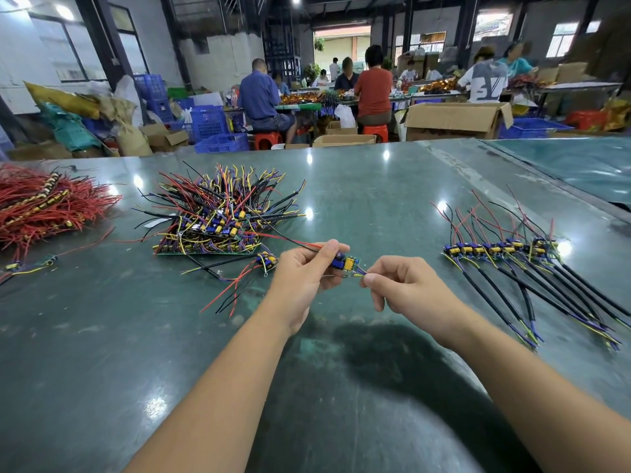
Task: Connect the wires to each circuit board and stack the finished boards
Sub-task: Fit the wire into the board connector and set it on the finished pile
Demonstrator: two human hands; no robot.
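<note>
My left hand [304,274] grips a small circuit board [346,262] with blue and yellow parts, held just above the green table [375,206]. Red and black wires trail from the board to the left past my thumb. My right hand [406,288] pinches the thin purple and yellow wires [360,274] at the board's right end. A big heap of boards with tangled wires [218,216] lies behind my left hand. To the right, a neat row of boards [498,250] lies side by side, their black cables fanning toward me.
One loose board with red and black wires [266,261] lies by my left hand. A pile of red wires [44,206] fills the table's left edge, with a small part [13,266] beside it. Several seated people [374,87], cardboard boxes and blue crates stand beyond the far edge.
</note>
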